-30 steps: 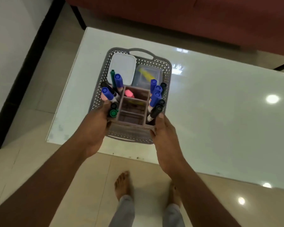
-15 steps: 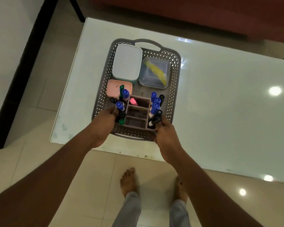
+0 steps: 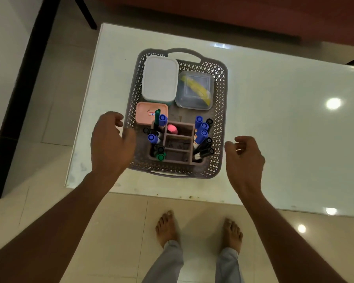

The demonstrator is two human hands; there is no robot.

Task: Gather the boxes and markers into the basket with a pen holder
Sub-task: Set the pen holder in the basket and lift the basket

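A grey perforated basket (image 3: 221, 111) stands on the white table. Inside it at the back lie a white box (image 3: 159, 78) and a clear box (image 3: 195, 91) with something yellow in it. A pink box (image 3: 146, 115) lies in front of the white one. A brown pen holder (image 3: 177, 144) fills the near end, with blue, black and green markers (image 3: 200, 129) upright in its side slots. My left hand (image 3: 110, 144) hovers at the basket's left wall, fingers curled and apart, holding nothing. My right hand (image 3: 244, 160) hovers just right of the basket, also holding nothing.
The glossy white table (image 3: 284, 129) reaches far to the right, with its near edge just in front of the basket. A dark red sofa (image 3: 233, 13) stands behind the table. My bare feet (image 3: 168, 227) are on the tiled floor below.
Both hands have let go of the pen holder and drawn outwards to the basket's sides. The holder now rests in the basket's near end.
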